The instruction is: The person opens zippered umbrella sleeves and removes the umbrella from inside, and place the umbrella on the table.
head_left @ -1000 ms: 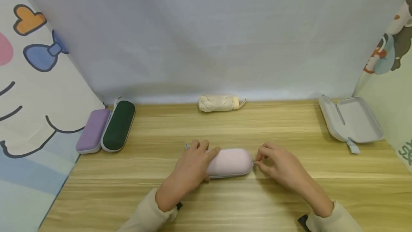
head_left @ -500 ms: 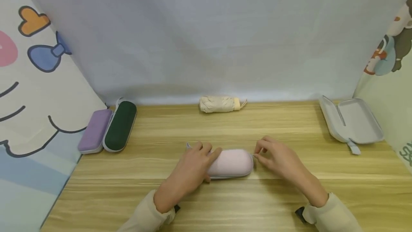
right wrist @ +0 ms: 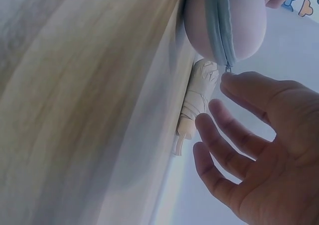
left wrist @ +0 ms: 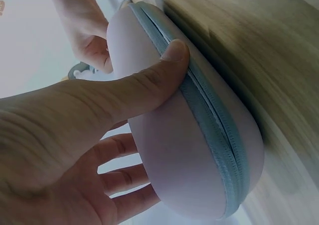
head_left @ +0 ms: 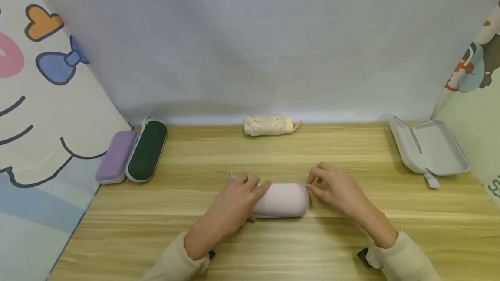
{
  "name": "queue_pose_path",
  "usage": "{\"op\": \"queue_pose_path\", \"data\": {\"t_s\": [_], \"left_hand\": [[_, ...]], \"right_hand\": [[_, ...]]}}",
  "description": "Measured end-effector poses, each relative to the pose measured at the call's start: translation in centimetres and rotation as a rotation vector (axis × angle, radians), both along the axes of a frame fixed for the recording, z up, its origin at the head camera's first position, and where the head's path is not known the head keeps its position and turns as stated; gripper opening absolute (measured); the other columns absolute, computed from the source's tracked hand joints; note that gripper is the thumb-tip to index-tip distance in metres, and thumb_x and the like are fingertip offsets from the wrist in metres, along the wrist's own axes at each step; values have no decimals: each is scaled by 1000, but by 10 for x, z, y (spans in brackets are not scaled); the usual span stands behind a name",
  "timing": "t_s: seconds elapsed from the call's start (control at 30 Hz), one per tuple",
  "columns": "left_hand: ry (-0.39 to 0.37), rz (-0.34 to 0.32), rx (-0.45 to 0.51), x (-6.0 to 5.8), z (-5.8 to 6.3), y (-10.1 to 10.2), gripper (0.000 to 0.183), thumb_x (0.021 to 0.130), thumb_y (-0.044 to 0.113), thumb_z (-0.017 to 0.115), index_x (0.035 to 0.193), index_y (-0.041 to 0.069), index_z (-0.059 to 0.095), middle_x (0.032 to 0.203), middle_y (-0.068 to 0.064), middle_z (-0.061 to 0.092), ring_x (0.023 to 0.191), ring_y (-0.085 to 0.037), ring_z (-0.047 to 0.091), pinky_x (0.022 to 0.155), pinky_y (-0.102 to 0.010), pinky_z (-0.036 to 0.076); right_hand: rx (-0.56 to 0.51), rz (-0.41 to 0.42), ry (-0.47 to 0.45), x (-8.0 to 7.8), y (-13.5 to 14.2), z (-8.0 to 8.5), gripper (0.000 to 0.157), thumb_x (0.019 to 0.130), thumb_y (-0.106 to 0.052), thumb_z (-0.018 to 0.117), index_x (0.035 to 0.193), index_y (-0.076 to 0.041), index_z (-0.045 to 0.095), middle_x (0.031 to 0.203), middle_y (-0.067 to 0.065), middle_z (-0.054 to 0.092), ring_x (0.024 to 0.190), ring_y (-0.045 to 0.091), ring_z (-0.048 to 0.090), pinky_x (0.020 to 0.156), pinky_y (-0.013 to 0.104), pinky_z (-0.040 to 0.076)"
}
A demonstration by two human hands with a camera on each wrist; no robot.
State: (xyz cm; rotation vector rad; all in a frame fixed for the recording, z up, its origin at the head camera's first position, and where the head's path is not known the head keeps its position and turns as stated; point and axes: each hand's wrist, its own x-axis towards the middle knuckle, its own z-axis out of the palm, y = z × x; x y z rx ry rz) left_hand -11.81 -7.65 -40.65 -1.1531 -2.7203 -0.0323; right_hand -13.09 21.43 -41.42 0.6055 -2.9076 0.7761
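A pale pink glasses case (head_left: 283, 200) with a blue-grey zipper (left wrist: 207, 118) lies across the wooden table in front of me. My left hand (head_left: 230, 205) grips its left part. In the left wrist view the thumb presses on the near side at the zipper tape, while the other fingers reach round the opposite side. At the case's right end, my right hand (head_left: 337, 192) pinches the small zipper pull (right wrist: 229, 68) between thumb and index finger; the right wrist view has its other fingers loosely bent. A bluish strap (head_left: 231, 175) sticks out behind the left hand.
Purple (head_left: 117, 156) and dark green (head_left: 147, 151) cases lie side by side at the left. A folded beige umbrella (head_left: 267, 125) rests by the back curtain. At the right, a light grey case (head_left: 439, 148) lies unfolded, its strap (head_left: 432, 180) pointing forward.
The right hand has drawn the zipper pull round the right end, from its middle toward the back corner. The left hand keeps its grip, and the case has barely shifted.
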Motion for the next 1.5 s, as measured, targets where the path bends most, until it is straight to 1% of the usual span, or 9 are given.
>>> {"op": "queue_pose_path", "data": {"t_s": [0.27, 0.4, 0.6, 0.7, 0.8, 1.07, 1.17, 1.33, 1.5], "left_hand": [[0, 8, 10, 2, -1, 0, 91, 64, 36, 97, 145, 15, 62, 120, -5, 67, 100, -23, 61, 82, -35, 60], [30, 5, 0, 3, -2, 1, 92, 63, 37, 98, 145, 15, 62, 119, -5, 67, 102, -23, 62, 83, -35, 60], [84, -2, -8, 6, -3, 2, 91, 62, 37, 99, 142, 14, 63, 116, -5, 66, 100, -22, 61, 79, -32, 60], [97, -1, -3, 8, -4, 2, 91, 61, 37, 99, 142, 14, 63, 116, -6, 65, 99, -22, 61, 79, -31, 60], [94, 4, 0, 9, -4, 2, 91, 62, 36, 99, 143, 14, 63, 118, -7, 65, 100, -22, 60, 80, -32, 59], [49, 10, 27, 9, -5, 2, 90, 64, 34, 99, 144, 15, 62, 124, -10, 61, 106, -25, 59, 81, -33, 60], [67, 0, 20, 8, -5, 2, 89, 63, 35, 100, 142, 15, 64, 123, -9, 61, 104, -24, 57, 81, -31, 60], [126, -27, -21, 8, -5, 2, 90, 61, 36, 99, 141, 13, 65, 121, -6, 62, 96, -20, 56, 83, -28, 57], [152, -51, -28, 11, -4, 1, 91, 61, 40, 95, 142, 13, 65, 119, -3, 64, 88, -16, 56, 76, -25, 56]], "right_hand": [[0, 10, 32, -2, -3, -1, 17, 89, -12, 83, 88, -22, 69, 102, -2, 70, 91, 21, 69, 73, 38, 57], [-4, 14, 41, -3, -3, 1, 18, 88, -11, 83, 87, -22, 69, 101, -2, 70, 90, 21, 69, 71, 37, 56], [0, 15, 37, -3, -3, 2, 18, 88, -11, 83, 87, -23, 69, 101, -2, 70, 90, 21, 69, 70, 36, 55], [1, 18, 39, -3, -4, 2, 18, 88, -11, 83, 87, -23, 69, 101, -3, 70, 91, 21, 69, 71, 36, 55], [6, 22, 44, -4, -5, 2, 18, 88, -11, 83, 88, -23, 69, 101, -3, 70, 91, 21, 69, 72, 37, 56], [24, 33, 70, -8, -9, 4, 18, 88, -12, 84, 87, -23, 70, 100, -4, 70, 91, 20, 69, 73, 38, 57], [24, 34, 66, -9, -10, 6, 17, 88, -13, 84, 87, -24, 71, 101, -4, 70, 91, 20, 69, 72, 38, 57], [22, 38, 56, -10, -11, 6, 17, 89, -13, 83, 87, -24, 71, 101, -5, 70, 92, 20, 69, 73, 39, 57], [21, 44, 46, -12, -14, 4, 16, 89, -12, 83, 88, -23, 71, 101, -4, 70, 92, 20, 69, 75, 39, 58]]}}
